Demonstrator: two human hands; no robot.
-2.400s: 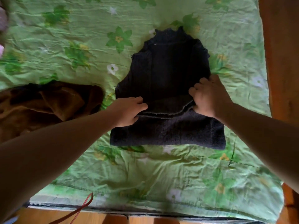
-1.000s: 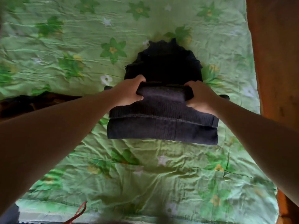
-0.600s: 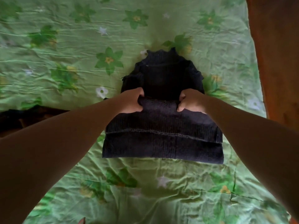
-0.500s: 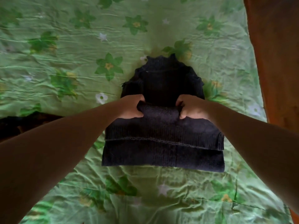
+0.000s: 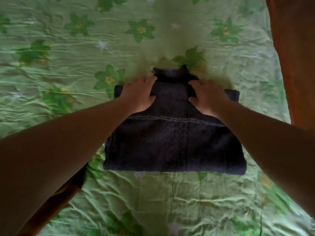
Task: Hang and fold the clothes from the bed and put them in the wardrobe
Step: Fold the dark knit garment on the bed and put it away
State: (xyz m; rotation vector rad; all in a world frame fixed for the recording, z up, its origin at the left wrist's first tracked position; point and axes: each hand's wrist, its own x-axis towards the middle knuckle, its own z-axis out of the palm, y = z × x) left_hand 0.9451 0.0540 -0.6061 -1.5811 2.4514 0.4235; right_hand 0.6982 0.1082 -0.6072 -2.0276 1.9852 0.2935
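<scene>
Sweater [image 5: 173, 142], dark knitted, lay folded into a compact rectangle near the middle of the bed, resting on a wrinkled green sheet [image 5: 85, 65] printed with flowers. Its collar [image 5: 170, 74] protruded past the far edge of the fold, and a line of pale stitching [image 5: 170, 119] ran left to right across the upper layer. The left grip [image 5: 139, 96], a bare hand, rested palm down on the far left part of the sweater, its fingers straight and spread, with the fingertips reaching towards the collar. The right grip [image 5: 208, 97], also bare, lay palm down on the far right part, its fingers likewise straight and spread. Neither grip pinched or curled round the fabric; both pressed flat on it, one on either side of the collar. Both forearms extended from the near edge of the view, partly covering the sweater's left and right sides. A brown garment [image 5: 64, 195] showed beneath the left forearm at the near left. An orange-brown panel [image 5: 294, 57] bordered the bed along the right.
</scene>
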